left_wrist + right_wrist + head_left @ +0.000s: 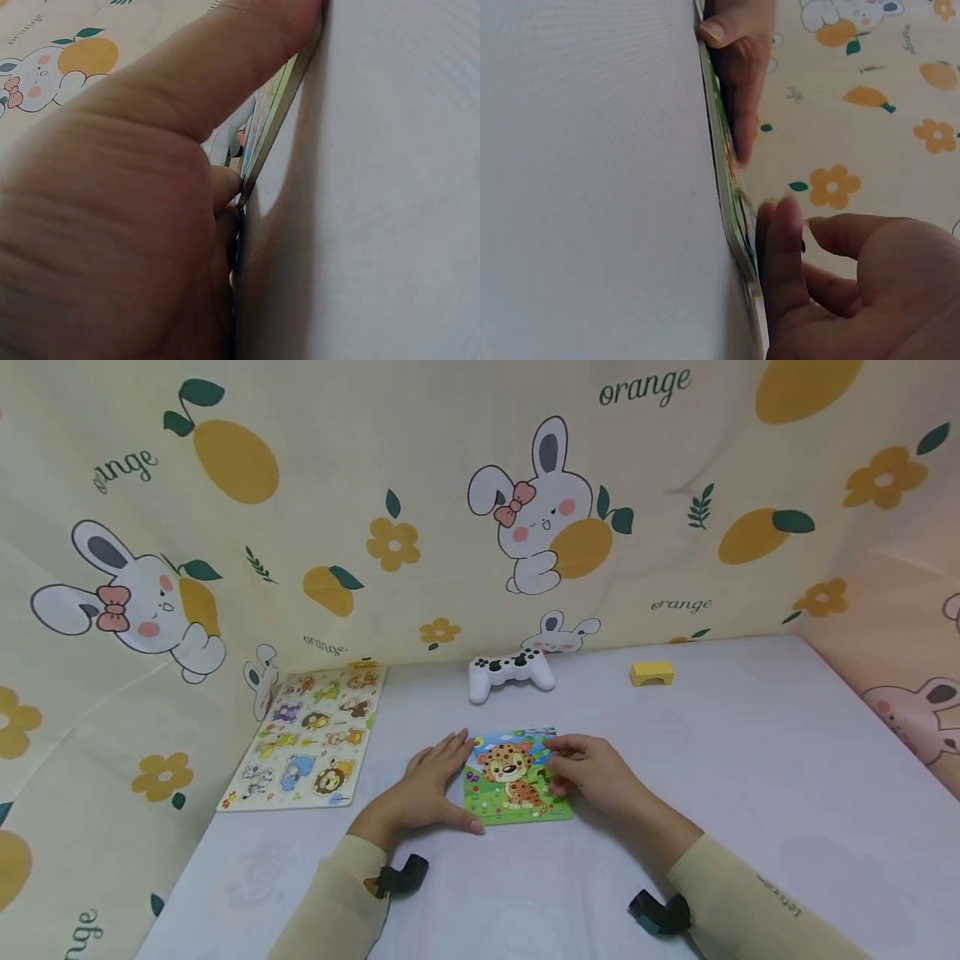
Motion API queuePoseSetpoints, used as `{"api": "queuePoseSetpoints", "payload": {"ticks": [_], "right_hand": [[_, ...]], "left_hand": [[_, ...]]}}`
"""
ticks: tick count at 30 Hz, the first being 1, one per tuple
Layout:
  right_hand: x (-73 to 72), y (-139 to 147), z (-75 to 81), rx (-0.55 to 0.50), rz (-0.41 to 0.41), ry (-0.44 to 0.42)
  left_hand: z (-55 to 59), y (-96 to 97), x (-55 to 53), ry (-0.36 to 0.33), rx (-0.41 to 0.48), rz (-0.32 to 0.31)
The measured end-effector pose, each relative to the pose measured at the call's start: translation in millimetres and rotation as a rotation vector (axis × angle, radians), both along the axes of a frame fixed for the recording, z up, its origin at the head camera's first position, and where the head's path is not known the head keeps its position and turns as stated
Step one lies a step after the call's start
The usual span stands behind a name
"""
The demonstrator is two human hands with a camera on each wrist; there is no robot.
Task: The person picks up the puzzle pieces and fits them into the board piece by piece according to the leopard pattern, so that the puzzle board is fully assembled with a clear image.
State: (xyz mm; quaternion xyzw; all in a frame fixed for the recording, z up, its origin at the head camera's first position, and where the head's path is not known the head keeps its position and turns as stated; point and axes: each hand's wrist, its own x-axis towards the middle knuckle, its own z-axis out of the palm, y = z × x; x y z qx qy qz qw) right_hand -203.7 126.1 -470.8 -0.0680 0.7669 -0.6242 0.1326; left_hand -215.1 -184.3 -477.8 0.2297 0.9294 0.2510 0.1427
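Note:
A square jigsaw puzzle (510,764) with a cartoon leopard on green grass lies flat on the table between both hands. The left hand (435,785) rests along its left side, fingers extended and thumb reaching to the lower left corner. At the puzzle's right part, the right hand (592,772) has its fingers bent over the edge. In the right wrist view, the right hand (840,277) shows its thumb close to the fingers, with a small dark bit beside them; I cannot tell whether it is a piece being pinched.
A wooden animal puzzle board (307,739) lies at the left. Behind the leopard puzzle sits a white game controller (512,672), and a yellow arch-shaped block (652,673) stands to the back right. Printed fabric (420,485) hangs along the back and sides of the white-covered table (750,760).

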Motion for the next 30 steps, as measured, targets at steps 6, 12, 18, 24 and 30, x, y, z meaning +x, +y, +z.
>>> {"api": "queuePoseSetpoints", "payload": {"ticks": [6, 12, 18, 24, 30], "right_hand": [[4.3, 6.1, 7.5, 0.167, -0.045, 0.089], [8.2, 14.1, 8.0, 0.434, 0.08, 0.281], [17.0, 11.4, 13.1, 0.696, 0.425, 0.535], [27.1, 3.5, 16.9, 0.805, 0.519, 0.472], [33.0, -4.0, 19.8, 0.876, 0.503, 0.448]], "left_hand": [[1.3, 0.3, 1.3, 0.003, -0.001, -0.001], [0.9, 1.4, 0.5, 0.007, 0.006, -0.008], [-0.3, 2.2, -0.7, 0.009, 0.005, -0.01], [-0.8, 1.5, 0.2, 0.014, -0.013, -0.009], [-0.3, 0.0, 0.4, 0.011, -0.021, -0.005]]}}
